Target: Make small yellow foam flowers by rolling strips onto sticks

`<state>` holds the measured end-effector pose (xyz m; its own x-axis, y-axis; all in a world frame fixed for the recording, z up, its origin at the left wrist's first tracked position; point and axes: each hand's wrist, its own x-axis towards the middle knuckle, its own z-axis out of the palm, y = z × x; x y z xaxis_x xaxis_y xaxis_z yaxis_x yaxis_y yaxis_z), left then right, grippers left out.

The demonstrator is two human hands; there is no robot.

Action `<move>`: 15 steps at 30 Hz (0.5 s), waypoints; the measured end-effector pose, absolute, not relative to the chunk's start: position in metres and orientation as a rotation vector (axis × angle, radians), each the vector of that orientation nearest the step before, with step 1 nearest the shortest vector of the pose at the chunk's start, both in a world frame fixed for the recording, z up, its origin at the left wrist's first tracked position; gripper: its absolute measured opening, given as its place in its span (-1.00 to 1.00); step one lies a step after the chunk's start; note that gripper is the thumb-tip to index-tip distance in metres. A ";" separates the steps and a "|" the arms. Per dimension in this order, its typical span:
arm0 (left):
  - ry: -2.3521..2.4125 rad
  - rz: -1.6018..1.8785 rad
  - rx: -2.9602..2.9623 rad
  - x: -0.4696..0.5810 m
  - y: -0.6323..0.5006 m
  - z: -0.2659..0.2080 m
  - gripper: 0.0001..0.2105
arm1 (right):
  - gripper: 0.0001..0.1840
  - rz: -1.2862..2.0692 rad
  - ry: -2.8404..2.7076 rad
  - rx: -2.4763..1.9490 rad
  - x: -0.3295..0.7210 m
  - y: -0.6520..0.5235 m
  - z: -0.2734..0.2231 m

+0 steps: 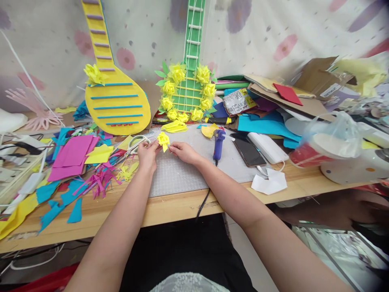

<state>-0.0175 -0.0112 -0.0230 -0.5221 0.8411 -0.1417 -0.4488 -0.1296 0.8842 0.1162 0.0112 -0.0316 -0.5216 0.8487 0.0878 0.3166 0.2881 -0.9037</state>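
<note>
My left hand [148, 154] pinches a yellow paper flower [163, 140] above the grey cutting mat [182, 178]. Close by on its right, my right hand [184, 151] has its thumb and fingers pressed together; whatever lies between them is too small to make out. A strip of the flower hangs down between the two hands. Just beyond them lies a stack of yellow paper pieces [174, 127]. Scissors with pale handles [137, 142] rest beside my left hand. To the right of my right hand stands a blue glue gun [218, 144].
Behind the mat lean a yellow paper instrument [117, 101] and a green one [193, 48] ringed with yellow flowers. Magenta sheets [73, 157] and coloured scraps cover the left side. A phone [247, 149], a white power bank [267, 147] and a bagged cup [316, 146] sit right.
</note>
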 end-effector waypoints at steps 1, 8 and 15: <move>1.214 1.796 0.492 -0.018 -0.011 -0.023 -0.58 | -0.74 1.201 -1.997 -1.034 0.116 0.012 -0.032; 1.178 1.816 0.486 -0.017 -0.010 -0.021 -0.54 | -0.74 1.155 -2.069 -1.059 0.116 0.008 -0.026; 1.186 1.813 0.510 -0.016 -0.011 -0.023 -0.62 | -0.77 1.095 -2.018 -1.111 0.113 0.006 -0.029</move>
